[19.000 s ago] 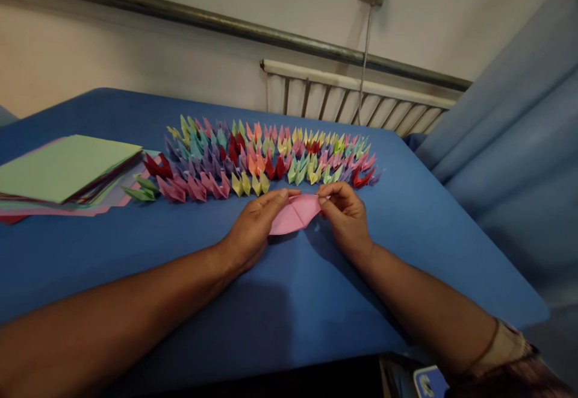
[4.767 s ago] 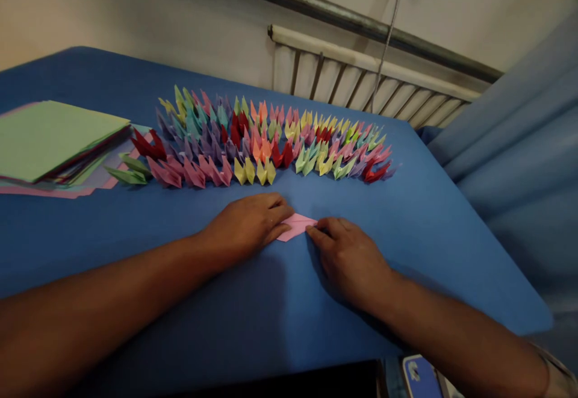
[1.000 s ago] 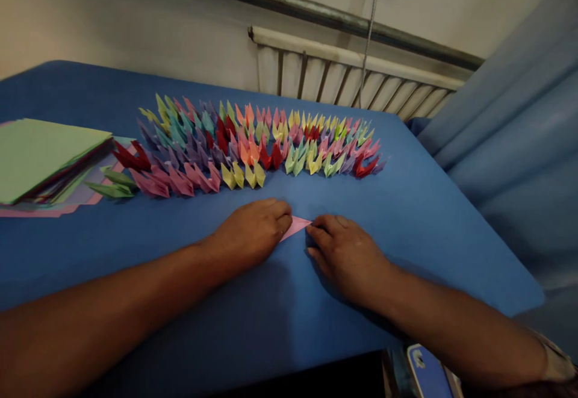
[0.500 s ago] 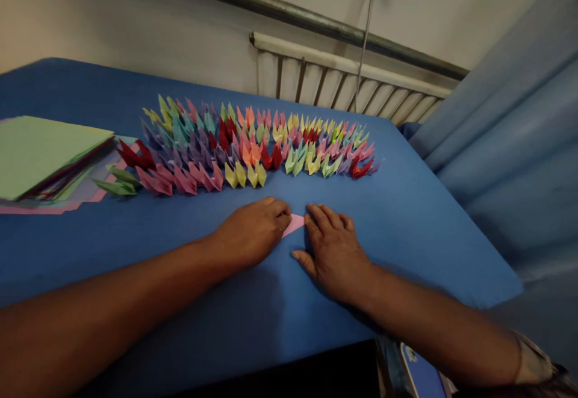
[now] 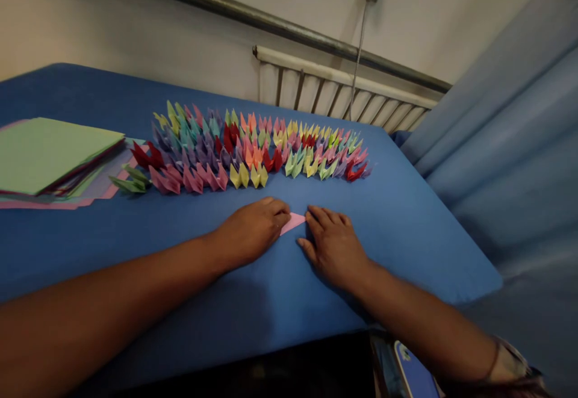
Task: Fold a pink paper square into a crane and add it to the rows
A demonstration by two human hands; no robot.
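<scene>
A small folded piece of pink paper (image 5: 292, 223) lies on the blue table (image 5: 424, 223), its pointed end toward the right. My left hand (image 5: 253, 229) is closed over the paper's left part, fingers curled and hiding most of it. My right hand (image 5: 333, 242) rests flat with fingers stretched out and thumb apart, its fingertips touching the paper's right tip. Just beyond both hands stand rows of folded paper cranes (image 5: 259, 175) in pink, yellow, red, purple, green and blue.
A stack of coloured paper sheets (image 5: 58, 151), pale green on top, lies at the left. Behind the table are a wall with a metal pipe (image 5: 271, 21) and a white radiator (image 5: 325, 68). A blue curtain (image 5: 510, 145) hangs at the right.
The camera view has shifted slightly, so the table and cranes sit a little differently in the picture. Both hands keep nearly the same place on the pink paper.
</scene>
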